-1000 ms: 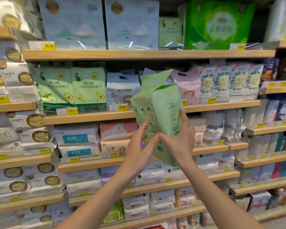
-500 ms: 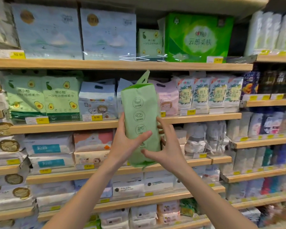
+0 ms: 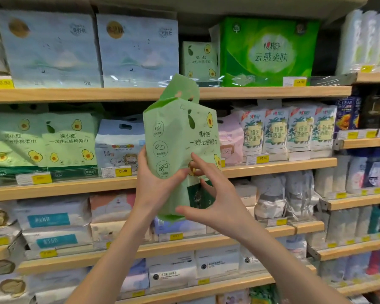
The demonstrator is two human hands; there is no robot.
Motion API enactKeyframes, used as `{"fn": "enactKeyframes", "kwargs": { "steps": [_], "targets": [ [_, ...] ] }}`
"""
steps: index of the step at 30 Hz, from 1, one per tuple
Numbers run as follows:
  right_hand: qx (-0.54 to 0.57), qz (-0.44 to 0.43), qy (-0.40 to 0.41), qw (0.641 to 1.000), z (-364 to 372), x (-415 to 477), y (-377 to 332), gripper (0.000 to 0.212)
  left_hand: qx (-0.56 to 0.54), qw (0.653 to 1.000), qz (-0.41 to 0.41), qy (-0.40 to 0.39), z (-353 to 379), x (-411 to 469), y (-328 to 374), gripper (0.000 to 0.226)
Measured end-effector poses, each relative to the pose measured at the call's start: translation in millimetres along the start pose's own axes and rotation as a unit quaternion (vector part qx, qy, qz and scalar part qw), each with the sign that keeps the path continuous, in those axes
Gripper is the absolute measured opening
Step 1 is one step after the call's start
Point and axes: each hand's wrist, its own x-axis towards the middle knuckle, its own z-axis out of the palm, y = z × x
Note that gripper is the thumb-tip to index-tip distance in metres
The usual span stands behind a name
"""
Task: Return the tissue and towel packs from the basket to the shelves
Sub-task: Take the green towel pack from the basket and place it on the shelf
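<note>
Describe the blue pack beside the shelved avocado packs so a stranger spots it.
Find the second wooden shelf down. Right of two green avocado-print packs stands the pale blue pack. It alone shows a cartoon child, above a 6.90 tag.

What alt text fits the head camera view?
The left hand grips an upright pale green avocado-print towel pack while the right hand touches its lower front, before wooden shelves of tissue packs. Matching avocado packs stand at left.

pale green avocado-print pack (image 3: 176, 137), wooden shelves (image 3: 75, 94)
</note>
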Motion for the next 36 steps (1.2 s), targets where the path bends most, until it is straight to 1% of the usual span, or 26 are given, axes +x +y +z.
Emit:
{"fn": "enactKeyframes", "kwargs": {
  "steps": [2,4,5,6,8,10,13,16,19,22,26,30,33,36],
  "targets": [
    [0.023,-0.016,0.015,1.0,-6,17,4,0.077,-0.038,0.999,-0.016,0.007,-5,18,-3,0.102],
    [0.044,-0.029,0.067,0.996,-19,35,11,0.064,-0.086,0.996,-0.038,-0.001,-9,35,-6,0.105],
    [0.036,-0.033,0.099,0.994,-28,44,15,0.061,-0.107,0.993,-0.045,-0.014,-11,43,-5,0.104],
    [0.024,-0.031,0.125,0.991,-37,53,21,0.062,-0.128,0.99,-0.05,-0.03,-13,51,-5,0.103],
    [0.021,-0.005,0.156,0.988,-51,67,28,0.071,-0.169,0.982,-0.054,-0.058,-15,66,-3,0.102],
    [0.063,0.023,0.141,0.988,-61,78,31,0.08,-0.201,0.975,-0.047,-0.078,-16,79,-3,0.107],
    [0.125,0.027,0.066,0.99,-68,91,31,0.085,-0.212,0.969,-0.027,-0.125,-17,91,-2,0.11],
    [0.126,0.009,0.045,0.991,-70,98,30,0.084,-0.206,0.964,-0.007,-0.167,-18,102,-2,0.101],
    [0.124,-0.019,0.069,0.99,-75,104,33,0.085,-0.182,0.962,0.01,-0.204,-15,119,0,0.088],
    [0.127,-0.034,0.093,0.987,-85,115,36,0.086,-0.136,0.959,0.037,-0.245,-8,141,11,0.079],
    [0.116,-0.067,0.119,0.984,-111,142,34,0.087,-0.057,0.953,0.07,-0.29,6,181,34,0.077],
    [0.055,-0.126,0.115,0.984,-148,186,23,0.088,0.014,0.953,0.12,-0.277,26,230,62,0.073],
    [0.003,-0.176,0.116,0.977,-175,226,20,0.085,0.03,0.954,0.163,-0.249,41,263,84,0.069],
    [-0.023,-0.214,0.124,0.969,-201,264,25,0.083,0.021,0.951,0.203,-0.234,58,292,105,0.066]
  ]
}}
